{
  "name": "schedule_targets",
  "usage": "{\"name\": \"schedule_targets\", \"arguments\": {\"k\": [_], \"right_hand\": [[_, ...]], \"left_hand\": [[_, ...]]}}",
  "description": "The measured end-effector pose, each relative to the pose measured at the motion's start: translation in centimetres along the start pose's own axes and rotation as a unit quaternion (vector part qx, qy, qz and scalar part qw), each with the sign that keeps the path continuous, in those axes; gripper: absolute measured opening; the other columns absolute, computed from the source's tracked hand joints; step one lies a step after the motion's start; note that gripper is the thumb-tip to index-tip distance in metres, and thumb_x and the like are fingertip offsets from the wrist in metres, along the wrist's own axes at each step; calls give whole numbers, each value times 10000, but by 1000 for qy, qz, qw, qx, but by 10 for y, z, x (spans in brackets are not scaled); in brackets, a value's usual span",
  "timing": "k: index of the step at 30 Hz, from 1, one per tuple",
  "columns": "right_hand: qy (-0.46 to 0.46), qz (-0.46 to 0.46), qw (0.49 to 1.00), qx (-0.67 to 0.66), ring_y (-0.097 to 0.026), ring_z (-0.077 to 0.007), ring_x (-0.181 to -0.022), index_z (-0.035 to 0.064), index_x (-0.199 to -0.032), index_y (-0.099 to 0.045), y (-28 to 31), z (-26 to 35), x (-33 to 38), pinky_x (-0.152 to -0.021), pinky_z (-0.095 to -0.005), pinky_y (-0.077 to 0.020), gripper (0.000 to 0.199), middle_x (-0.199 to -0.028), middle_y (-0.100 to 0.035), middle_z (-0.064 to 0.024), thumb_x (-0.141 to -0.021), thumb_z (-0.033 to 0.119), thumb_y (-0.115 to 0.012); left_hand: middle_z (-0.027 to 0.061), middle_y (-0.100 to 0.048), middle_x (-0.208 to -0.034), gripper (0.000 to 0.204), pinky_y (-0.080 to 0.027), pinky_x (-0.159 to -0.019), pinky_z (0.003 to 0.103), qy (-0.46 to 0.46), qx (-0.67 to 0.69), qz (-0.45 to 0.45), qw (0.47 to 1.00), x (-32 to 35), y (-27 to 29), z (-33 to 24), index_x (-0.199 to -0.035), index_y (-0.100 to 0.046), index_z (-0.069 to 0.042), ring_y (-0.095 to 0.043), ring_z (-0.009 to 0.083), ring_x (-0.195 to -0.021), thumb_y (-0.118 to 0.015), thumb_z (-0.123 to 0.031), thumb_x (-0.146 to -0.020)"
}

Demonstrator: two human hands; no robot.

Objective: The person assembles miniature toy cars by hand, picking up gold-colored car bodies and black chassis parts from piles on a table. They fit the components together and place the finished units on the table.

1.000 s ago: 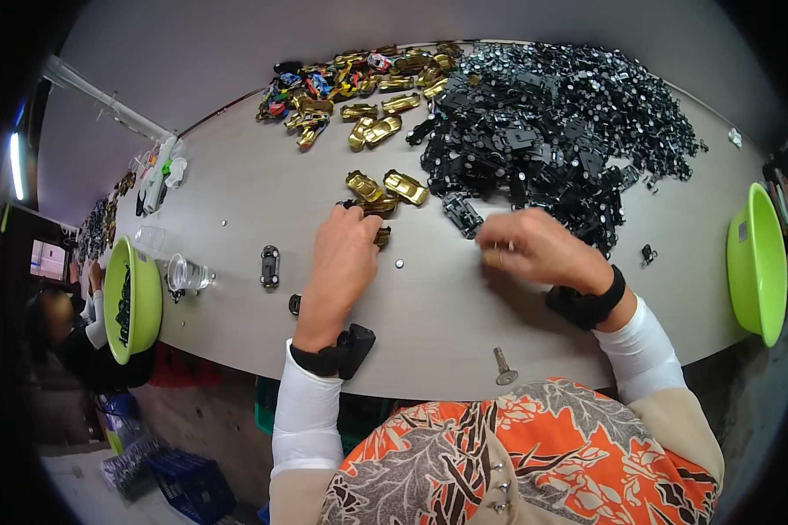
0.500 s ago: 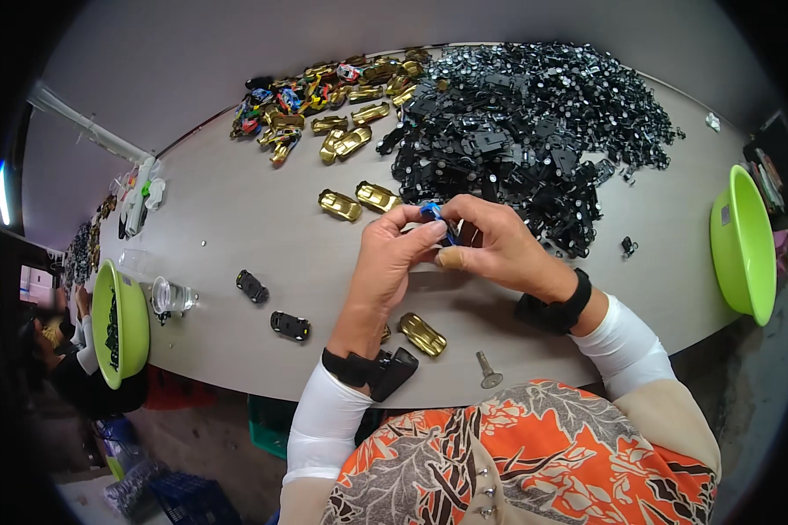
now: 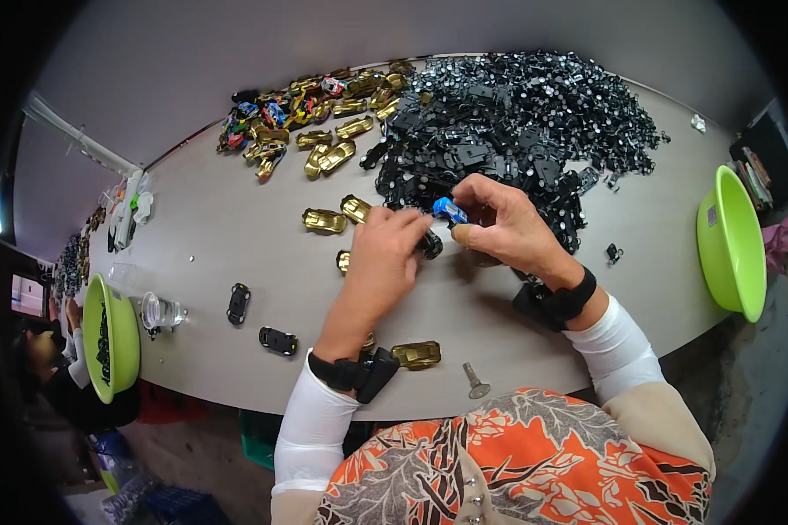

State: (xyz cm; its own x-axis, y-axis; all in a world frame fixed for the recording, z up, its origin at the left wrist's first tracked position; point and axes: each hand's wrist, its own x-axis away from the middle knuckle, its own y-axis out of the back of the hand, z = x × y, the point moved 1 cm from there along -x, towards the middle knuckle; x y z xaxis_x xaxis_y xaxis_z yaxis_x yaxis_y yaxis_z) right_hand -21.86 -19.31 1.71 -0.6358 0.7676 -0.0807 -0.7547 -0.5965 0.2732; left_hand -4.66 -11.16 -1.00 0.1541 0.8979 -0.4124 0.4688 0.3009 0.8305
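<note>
A small blue toy car is pinched between the thumb and fingers of my right hand, over the near edge of the black heap. The thumb of that hand has a tan covering at its tip. My left hand is beside it, its fingers bent and smeared by motion. At its fingertips is a black toy car chassis; whether the fingers grip it, I cannot tell. Gold toy car bodies lie left of my left hand, and another gold toy car rests near the table's front edge.
A large heap of black toy car chassis covers the back of the table. Mixed coloured toy cars are piled at back left. Two black toy cars, a clear cup, a metal key-like piece and green basins are around.
My left hand has come away from the blue toy car and moved slightly left. The blue car stays in my right hand. The whole view has shifted a little.
</note>
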Motion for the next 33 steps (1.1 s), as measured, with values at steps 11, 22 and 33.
{"name": "schedule_targets", "arguments": {"k": [11,22,33], "right_hand": [[-55,53,979,-187,-528,-64,-629,-21,-1035,-539,7,6,1,-511,-216,-443,329,-809,-548,-7,-744,67,-662],[-72,157,907,-384,-598,-92,-715,-3,-1151,-496,1,3,4,-526,-209,-486,414,-929,-618,-63,-807,158,-659],[-80,148,929,-331,-620,-116,-744,-12,-1178,-497,2,6,4,-516,-209,-470,441,-906,-648,-85,-811,174,-654]], "left_hand": [[103,-621,-873,296,-493,-597,338,148,219,-67,962,-3,7,-5,-960,-534,-12,-625,231,-707,-630,32,-683],[127,-653,-913,364,-569,-589,277,276,676,-20,683,2,10,-13,-1158,-468,39,-670,204,-756,-603,-23,-826],[114,-626,-1030,335,-590,-636,326,284,705,6,649,7,16,-6,-1191,-506,29,-665,226,-843,-558,-96,-884]]}}
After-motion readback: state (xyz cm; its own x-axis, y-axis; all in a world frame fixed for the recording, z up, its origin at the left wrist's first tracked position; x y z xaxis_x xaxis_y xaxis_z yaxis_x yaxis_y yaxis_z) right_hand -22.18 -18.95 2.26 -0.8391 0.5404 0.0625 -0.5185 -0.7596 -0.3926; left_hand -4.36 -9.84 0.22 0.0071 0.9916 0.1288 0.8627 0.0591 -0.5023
